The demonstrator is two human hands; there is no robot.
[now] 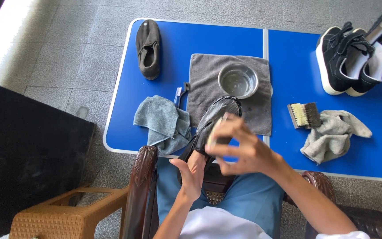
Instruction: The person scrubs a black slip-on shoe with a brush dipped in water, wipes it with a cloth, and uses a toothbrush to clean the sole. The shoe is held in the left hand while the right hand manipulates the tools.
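Both hands work just above the lap, nearest the camera. Left hand (pixel 191 175) is slid under and into the heel end of a black shoe (pixel 215 117), fingers wrapped to prop it with its toe tilted out over the near edge of the blue table (pixel 155 57). Right hand (pixel 239 148) is blurred, fingers curled around a small pale brush (pixel 212 132) pressed against the shoe's side; the upper looks wet or soapy. Doing this well seems to call for a firm left-hand grip so the shoe cannot twist, short strokes, and holding the shoe over the table rather than the lap so drips fall there.

Just beyond the toe a metal bowl (pixel 238 80) sits on a grey towel (pixel 204 84). To the left lie a crumpled blue-grey cloth (pixel 162 121) and a blue-handled brush (pixel 180 94), with a single dark shoe (pixel 148 48) farther back. To the right, a wooden scrubbing brush (pixel 305 115) touches a grey rag (pixel 332 135), and a black pair of sneakers (pixel 350 62) sits at the far corner.
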